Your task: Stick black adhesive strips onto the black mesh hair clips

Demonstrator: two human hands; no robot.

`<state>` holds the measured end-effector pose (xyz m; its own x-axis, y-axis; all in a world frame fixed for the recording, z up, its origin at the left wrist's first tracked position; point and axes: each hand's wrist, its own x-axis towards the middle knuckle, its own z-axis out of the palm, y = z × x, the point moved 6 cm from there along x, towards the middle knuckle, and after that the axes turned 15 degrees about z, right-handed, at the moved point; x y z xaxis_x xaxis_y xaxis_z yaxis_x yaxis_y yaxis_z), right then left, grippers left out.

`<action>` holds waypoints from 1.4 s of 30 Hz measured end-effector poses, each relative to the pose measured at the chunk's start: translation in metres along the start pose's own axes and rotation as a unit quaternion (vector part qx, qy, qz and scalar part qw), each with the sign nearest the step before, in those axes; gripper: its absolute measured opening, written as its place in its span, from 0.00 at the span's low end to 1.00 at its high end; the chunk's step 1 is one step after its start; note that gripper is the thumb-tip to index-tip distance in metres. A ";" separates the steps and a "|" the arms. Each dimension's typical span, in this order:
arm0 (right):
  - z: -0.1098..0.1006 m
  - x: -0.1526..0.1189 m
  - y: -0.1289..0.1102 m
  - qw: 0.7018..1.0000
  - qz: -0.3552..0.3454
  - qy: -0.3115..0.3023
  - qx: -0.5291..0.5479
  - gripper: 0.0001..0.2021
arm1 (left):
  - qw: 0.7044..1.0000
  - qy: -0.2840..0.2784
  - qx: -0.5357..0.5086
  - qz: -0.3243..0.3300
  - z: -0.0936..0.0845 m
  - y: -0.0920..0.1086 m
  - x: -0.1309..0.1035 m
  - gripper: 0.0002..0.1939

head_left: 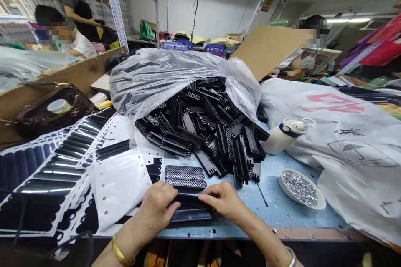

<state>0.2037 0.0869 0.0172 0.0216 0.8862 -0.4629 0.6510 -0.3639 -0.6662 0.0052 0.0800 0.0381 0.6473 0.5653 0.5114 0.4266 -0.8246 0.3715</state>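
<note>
My left hand and my right hand are at the front of the blue table, closed on the two ends of a flat black strip between them. Below it lies another glossy black strip, near the table edge. Just beyond my hands several black pieces with a silver lattice pattern lie side by side. Farther back, a heap of black slotted plastic pieces spills from a clear plastic bag.
Sheets of black strips and white paper cover the left. A bowl of silver bits, a cream bottle and a white sack are at the right. People sit and stand beyond.
</note>
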 end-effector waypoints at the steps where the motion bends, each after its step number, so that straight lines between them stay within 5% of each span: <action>1: 0.000 0.001 0.000 1.000 -0.006 0.005 -0.015 0.21 | 1.000 0.008 -0.002 -0.003 0.000 0.000 0.000 0.05; 8: -0.005 -0.013 -0.008 0.990 -0.065 0.062 -0.108 0.18 | 0.998 0.044 -0.023 -0.043 -0.001 -0.004 -0.002 0.06; 13: -0.007 -0.012 0.008 0.998 -0.011 0.005 -0.058 0.15 | 0.999 0.034 -0.006 -0.022 -0.003 -0.002 0.001 0.03; 19: -0.038 -0.021 0.015 0.986 -0.120 0.117 -0.020 0.15 | 1.000 -0.011 0.021 0.002 -0.008 0.002 0.003 0.02; 27: -0.011 -0.053 -0.026 0.894 -0.348 0.229 -0.162 0.10 | 0.999 -0.022 0.043 0.019 -0.008 0.016 0.013 0.08; 35: 0.027 -0.049 -0.047 0.812 -0.425 0.250 -0.312 0.15 | 1.000 -0.002 0.020 0.023 0.000 0.013 0.012 0.09; 38: 0.027 -0.052 -0.051 0.816 -0.420 0.245 -0.311 0.15 | 1.000 0.010 0.018 0.014 0.002 0.011 0.010 0.09; 42: 0.000 -0.058 -0.045 0.846 -0.396 0.264 -0.241 0.17 | 1.000 0.012 0.019 0.003 0.002 0.009 0.008 0.08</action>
<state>0.1734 0.0513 0.0738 -0.3122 0.8483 0.4277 0.8509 0.4499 -0.2711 0.0154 0.0773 0.0444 0.6346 0.5596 0.5330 0.4463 -0.8285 0.3384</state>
